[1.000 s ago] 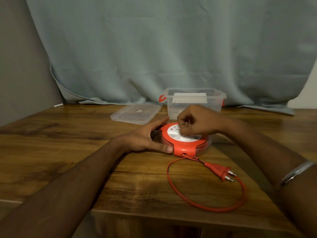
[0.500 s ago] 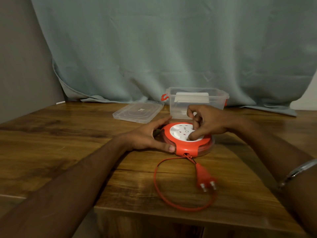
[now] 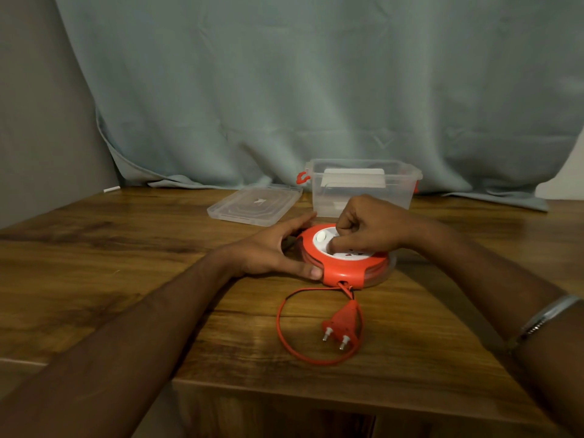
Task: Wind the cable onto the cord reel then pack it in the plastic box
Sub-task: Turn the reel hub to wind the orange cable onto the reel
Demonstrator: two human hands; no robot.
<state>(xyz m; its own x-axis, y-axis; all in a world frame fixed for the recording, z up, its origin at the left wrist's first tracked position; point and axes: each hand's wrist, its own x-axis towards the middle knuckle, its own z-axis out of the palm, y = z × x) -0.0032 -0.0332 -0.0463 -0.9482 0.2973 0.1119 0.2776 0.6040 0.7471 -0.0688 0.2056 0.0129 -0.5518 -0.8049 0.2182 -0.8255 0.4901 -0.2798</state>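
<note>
Now the right hand [image 3: 369, 227] pinches the white hub of the cord reel [image 3: 344, 259]; the left hand [image 3: 271, 251] clasps its rim. Its cable [image 3: 284, 336] loops on the table [image 3: 126, 263], with the plastic box [image 3: 363, 188] open behind.

Right hand [image 3: 368, 227] hides the reel's [image 3: 346, 268] white face — fingertips unseen.

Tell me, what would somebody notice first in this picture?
The bright orange cord reel in the middle of the wooden table, with the left hand steadying its side and the right hand on its white top. In front lies a loop of orange cable ending in a plug.
</note>
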